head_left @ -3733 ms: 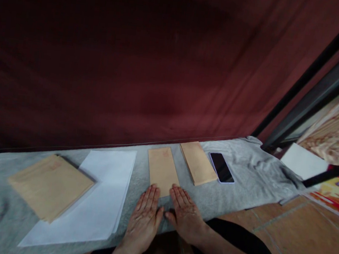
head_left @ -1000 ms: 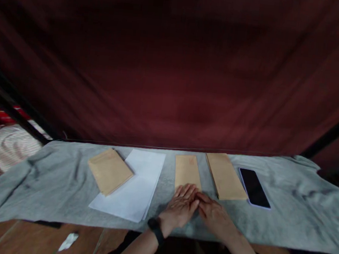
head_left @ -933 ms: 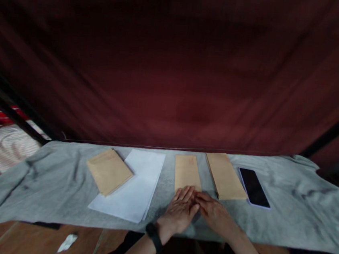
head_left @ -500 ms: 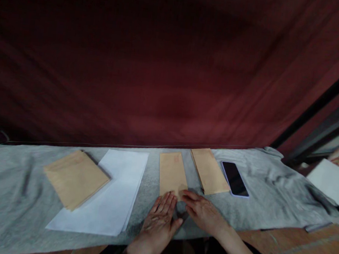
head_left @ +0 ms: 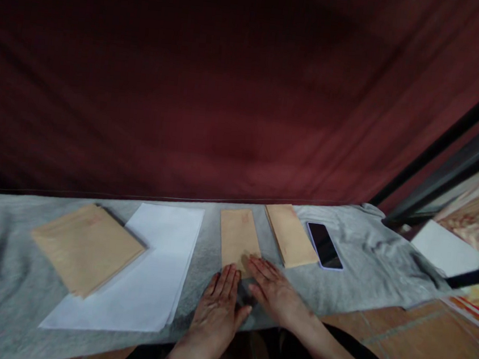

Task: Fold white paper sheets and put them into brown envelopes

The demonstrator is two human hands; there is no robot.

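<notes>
A brown paper envelope [head_left: 240, 234] lies flat on the grey cloth, its near end under my fingers. My left hand [head_left: 217, 308] rests palm down with fingers stretched over the near left corner. Flat on the near right part of the same envelope are the fingers of my right hand [head_left: 273, 289], slightly spread. To the right lies a stack of brown envelopes [head_left: 291, 236]. Another pile of brown envelopes [head_left: 86, 249] sits at the left, partly on top of white paper sheets [head_left: 146, 289].
A phone [head_left: 325, 247] with a pale purple edge lies right of the envelope stack. Grey cloth [head_left: 376, 262] covers the narrow surface, with a dark red curtain [head_left: 229, 115] behind it. Tiled floor [head_left: 431, 348] and a white box-like object [head_left: 446, 250] are at the right.
My right hand's fingers have gone from bent at the envelope's near edge to lying flatter on it. My left hand stays on the near corner. The view has shifted slightly.
</notes>
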